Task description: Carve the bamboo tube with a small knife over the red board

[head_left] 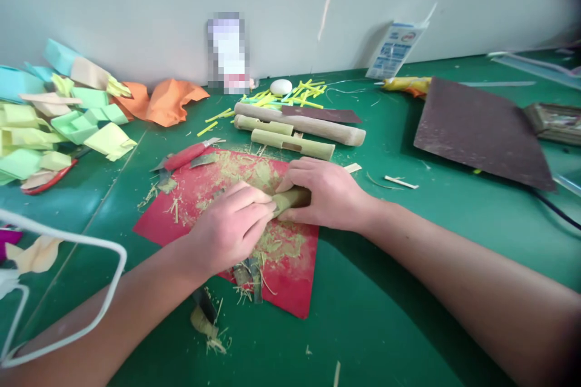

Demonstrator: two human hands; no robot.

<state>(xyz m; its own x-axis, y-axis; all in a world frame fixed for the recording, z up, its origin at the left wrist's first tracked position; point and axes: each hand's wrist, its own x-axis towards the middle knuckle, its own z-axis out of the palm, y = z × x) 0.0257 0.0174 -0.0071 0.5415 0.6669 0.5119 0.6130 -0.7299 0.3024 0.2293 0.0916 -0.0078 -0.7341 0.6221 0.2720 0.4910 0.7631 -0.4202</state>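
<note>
My right hand (329, 193) is closed round a short greenish bamboo tube (290, 198), thumb on the near side and fingers over the far side. Against the tube's left end my left hand (238, 221) is closed in a pinch; whatever its fingertips hold is hidden. Both hands are over a red sheet (295, 281) strewn with pale green bamboo dust. Dark strips (255, 280), perhaps sandpaper, lie at the sheet's near edge. Behind the hands are two notched bamboo pieces (313, 148) (267, 125) and a longer pale bamboo stick (308, 124).
A red-handled knife (187, 156) lies on the sheet's far left corner. Folded paper notes (68, 127) and crumpled orange paper (175, 100) are at left. A phone (228, 51) leans on the wall. A brown sheet (481, 133) lies at right. A white wire frame (120, 260) crosses my left forearm.
</note>
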